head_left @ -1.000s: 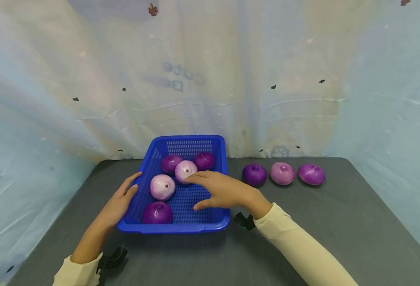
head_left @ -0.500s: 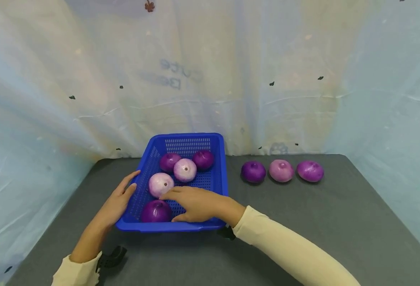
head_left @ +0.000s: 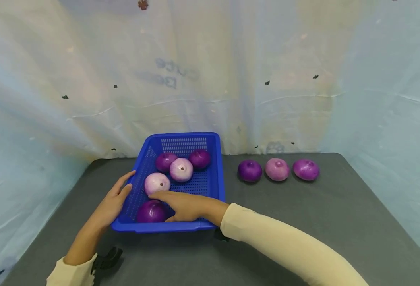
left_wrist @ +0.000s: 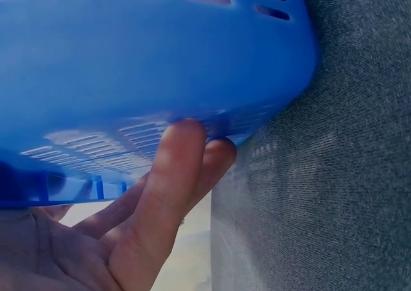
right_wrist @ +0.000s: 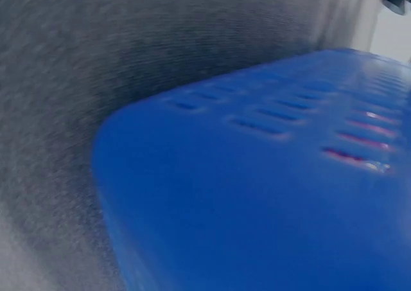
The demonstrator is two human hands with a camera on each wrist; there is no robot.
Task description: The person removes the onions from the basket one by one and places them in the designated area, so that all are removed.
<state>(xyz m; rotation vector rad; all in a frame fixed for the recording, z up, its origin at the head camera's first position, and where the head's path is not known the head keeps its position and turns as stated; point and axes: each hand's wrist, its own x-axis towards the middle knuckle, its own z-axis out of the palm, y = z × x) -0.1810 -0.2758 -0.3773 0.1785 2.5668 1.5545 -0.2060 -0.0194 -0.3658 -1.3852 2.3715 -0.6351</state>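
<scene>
Blue slotted plastic basket on a dark grey fabric-topped table, left of the table's middle, near the back. Five red onions inside. Deep purple onion sits in the basket's near left corner. Person's right hand reaches in over the right side, fingers passing behind this onion, thumb low on its near side; whether the grasp has closed, I cannot tell. Just behind it, a pale onion, root end showing, close to the fingertips. Farther back, a cluster of three: a second pale onion between and in front of two purple ones, back left and back right.

Left hand rests against the outside of the basket's left wall, fingers fairly straight, thumb apart from them, steadying contact only, not clenched.

Right of the basket, three more onions in a row on the table: dark purple, pinkish, bright purple. Cream sleeves on both arms. Pale plastic sheeting hangs behind, faint reversed lettering on it.
</scene>
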